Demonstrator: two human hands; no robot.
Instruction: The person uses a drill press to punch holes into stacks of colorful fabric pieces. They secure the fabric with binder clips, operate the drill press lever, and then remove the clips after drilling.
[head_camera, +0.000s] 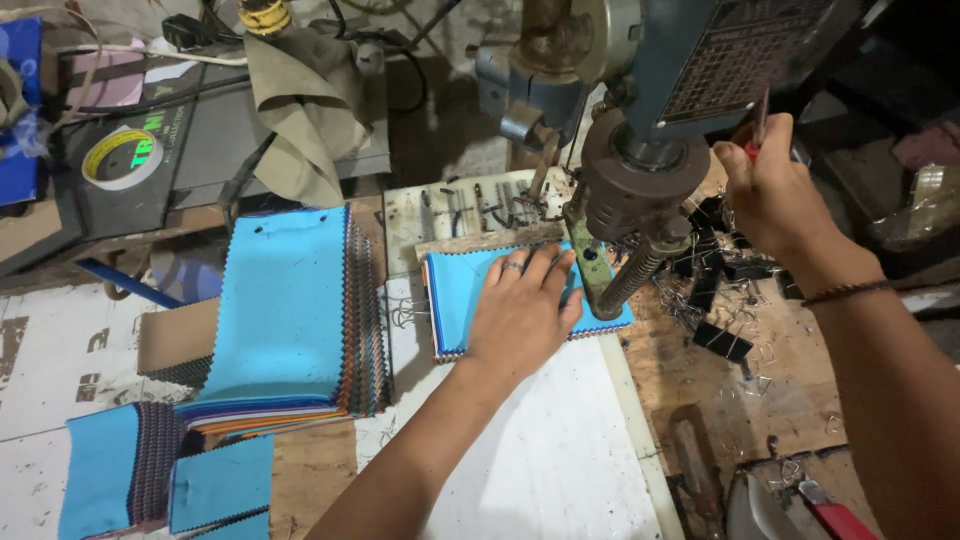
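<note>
Blue fabric swatch stack (470, 290): lies flat on the white board (560, 450), under the head of the drill press (640, 180). Left hand (522, 310): fingers spread, palm pressed flat on the stack. Right hand (768, 190): closed round a red-handled lever (757, 135), probably the press feed. Larger swatch pile (290, 310), blue on top: just left. Black binder clips (722, 340): loose on the wooden bench, right of the press. Roll of tape (122, 157): far left

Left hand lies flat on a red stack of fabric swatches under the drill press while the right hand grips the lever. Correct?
Not quite. In the head view the stack of fabric swatches under the left hand is blue on top, not red. The rest holds: the right hand grips the red-tipped lever of the drill press.
</note>
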